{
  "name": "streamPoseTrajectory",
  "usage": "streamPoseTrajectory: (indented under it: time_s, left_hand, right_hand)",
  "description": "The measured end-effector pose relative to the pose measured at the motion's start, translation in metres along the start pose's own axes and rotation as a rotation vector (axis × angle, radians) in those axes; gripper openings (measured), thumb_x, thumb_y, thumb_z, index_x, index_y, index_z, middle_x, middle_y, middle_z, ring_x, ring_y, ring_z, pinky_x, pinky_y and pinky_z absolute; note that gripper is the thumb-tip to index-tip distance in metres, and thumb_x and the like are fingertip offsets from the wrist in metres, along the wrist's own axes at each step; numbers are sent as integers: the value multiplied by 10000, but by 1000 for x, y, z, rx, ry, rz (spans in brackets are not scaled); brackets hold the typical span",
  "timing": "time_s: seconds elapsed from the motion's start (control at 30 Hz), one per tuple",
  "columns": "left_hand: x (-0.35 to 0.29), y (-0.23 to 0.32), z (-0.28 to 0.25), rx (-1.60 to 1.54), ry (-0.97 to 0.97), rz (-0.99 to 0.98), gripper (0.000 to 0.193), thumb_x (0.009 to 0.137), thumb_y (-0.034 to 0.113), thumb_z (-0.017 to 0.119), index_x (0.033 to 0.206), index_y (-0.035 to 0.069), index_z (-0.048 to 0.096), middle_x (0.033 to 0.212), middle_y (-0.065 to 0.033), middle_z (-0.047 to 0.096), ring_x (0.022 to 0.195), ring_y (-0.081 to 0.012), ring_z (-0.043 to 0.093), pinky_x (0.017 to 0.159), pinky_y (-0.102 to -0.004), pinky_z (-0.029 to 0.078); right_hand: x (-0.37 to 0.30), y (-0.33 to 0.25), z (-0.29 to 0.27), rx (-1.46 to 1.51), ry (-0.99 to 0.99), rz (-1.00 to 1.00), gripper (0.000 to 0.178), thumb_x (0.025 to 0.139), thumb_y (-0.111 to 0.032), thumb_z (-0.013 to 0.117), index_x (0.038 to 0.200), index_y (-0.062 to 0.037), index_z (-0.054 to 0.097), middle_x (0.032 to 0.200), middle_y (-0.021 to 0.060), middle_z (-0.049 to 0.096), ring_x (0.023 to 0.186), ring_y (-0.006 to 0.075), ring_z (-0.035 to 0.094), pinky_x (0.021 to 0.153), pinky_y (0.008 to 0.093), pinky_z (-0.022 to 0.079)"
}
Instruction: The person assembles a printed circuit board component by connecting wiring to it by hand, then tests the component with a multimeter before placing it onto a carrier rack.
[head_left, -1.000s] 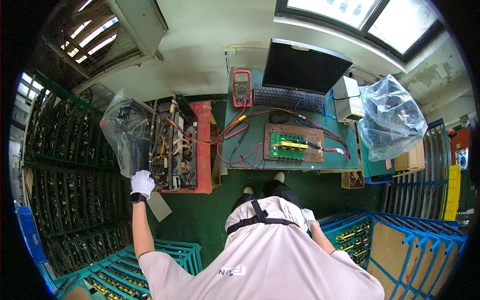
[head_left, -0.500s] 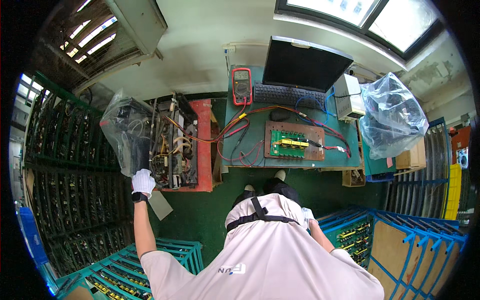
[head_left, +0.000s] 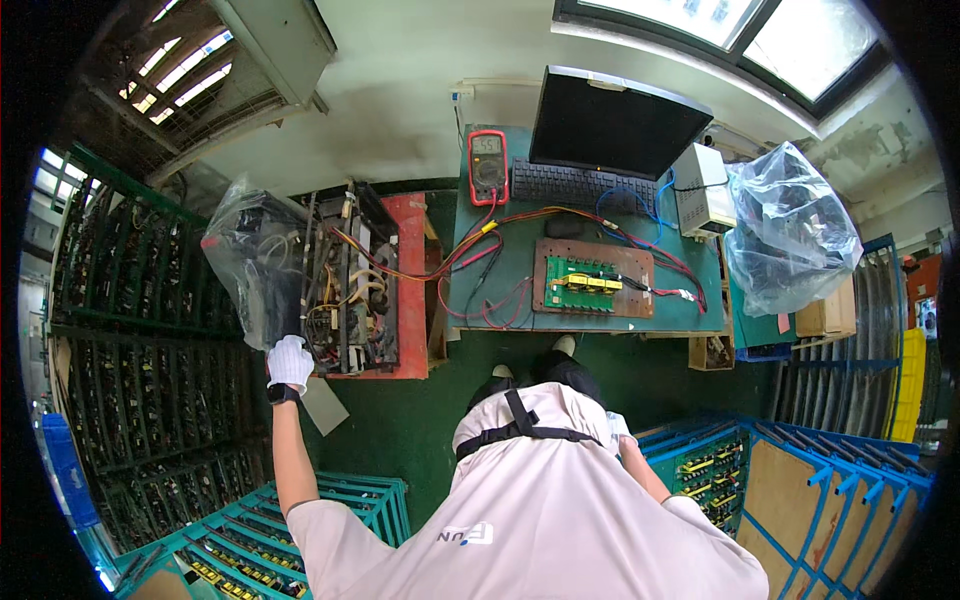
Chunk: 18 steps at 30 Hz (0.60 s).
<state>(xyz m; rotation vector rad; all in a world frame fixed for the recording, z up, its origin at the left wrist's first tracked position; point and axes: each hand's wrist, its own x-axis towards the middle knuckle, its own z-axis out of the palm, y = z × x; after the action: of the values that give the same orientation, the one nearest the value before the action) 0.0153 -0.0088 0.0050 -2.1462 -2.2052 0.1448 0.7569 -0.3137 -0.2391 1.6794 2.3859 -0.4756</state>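
My left hand [head_left: 290, 363], in a white glove, is at the near end of a dark unit draped in clear plastic [head_left: 265, 270]. Its fingers look curled together; what is under them, if anything, is hidden. To its right, an opened electronics chassis [head_left: 347, 290] with exposed wires stands on a red bench top [head_left: 410, 290]. My right hand [head_left: 620, 428], also gloved, hangs beside my right hip, mostly covered by my shirt, with its fingers hidden. Ahead on a green table [head_left: 480, 265] lies a green circuit board [head_left: 583, 286] on a brown plate [head_left: 643, 262].
A red multimeter [head_left: 488, 165], keyboard [head_left: 580, 187] and dark monitor [head_left: 615, 125] stand on the table. Leads run from the chassis to the board. Racks of circuit boards [head_left: 160, 430] line the left; a blue-framed rack [head_left: 800, 490] stands at lower right. A plastic-covered object [head_left: 795, 230] sits at right.
The view has shifted slightly, so the table and its things appear a little farther right. The multimeter reading has changed. Both hands keep nearly the same places.
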Motion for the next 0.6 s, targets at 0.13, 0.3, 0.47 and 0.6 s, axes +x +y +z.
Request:
streamPoseTrajectory:
  time_s: [0.13,0.3,0.47,0.6]
  left_hand:
    - [-15,1,5,-19,5,-51,187,787,137,646,956,81,703,913,-163,709,896,-356,688,808,-479,555]
    - [-1,-2,2,-16,24,-26,185,779,123,640,951,77,688,911,-175,698,865,-363,687,787,-488,557]
    - [-2,7,1,3,-5,-53,205,791,127,641,981,73,695,938,-167,703,893,-359,682,798,-485,548]
    - [-5,-1,3,-25,61,-17,176,786,106,631,953,79,679,910,-155,690,874,-362,674,768,-489,546]
  right_hand:
    - [17,-21,-45,763,-71,440,200,960,-218,521,915,-135,698,882,88,704,862,253,677,753,391,529]
    - [20,3,15,455,44,180,148,907,-205,561,922,-191,708,884,43,692,870,210,647,765,345,505]
    - [28,-15,-16,920,-131,515,117,870,-193,564,828,-233,666,822,39,650,844,200,632,698,344,489]
    - [19,24,90,693,135,315,82,825,-193,572,802,-224,645,763,47,589,764,209,602,647,354,458]
